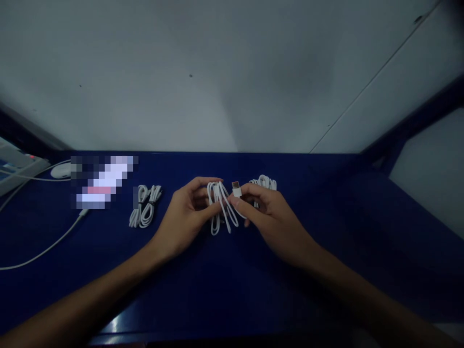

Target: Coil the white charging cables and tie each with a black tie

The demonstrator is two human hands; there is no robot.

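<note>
1. Two bare hands meet above the middle of the blue table [232, 295], nearer its far edge, where a pale panel [181, 106] rises.
2. Left hand [188, 205]: fingers closed, thumb in front, pinching a looped white cable [217, 193] whose loops hang below the grip.
3. Right hand [267, 205]: thumb and index finger pressed together on the cable's plug end [237, 192], metal tip upward, just beside the loops.
4. Dim light makes it hard to tell whether the loops touch the table.
5. One coiled bundle [267, 182] lies beyond the right hand, partly hidden by it.
6. Another tied bundle [147, 212] sits left of the left hand, bare blue between them.
7. Farther left, a pixelated bright object [108, 180] has a cord attached.
8. Blue surface stretches broadly rightward and toward the near edge, crossed by both forearms.
</note>
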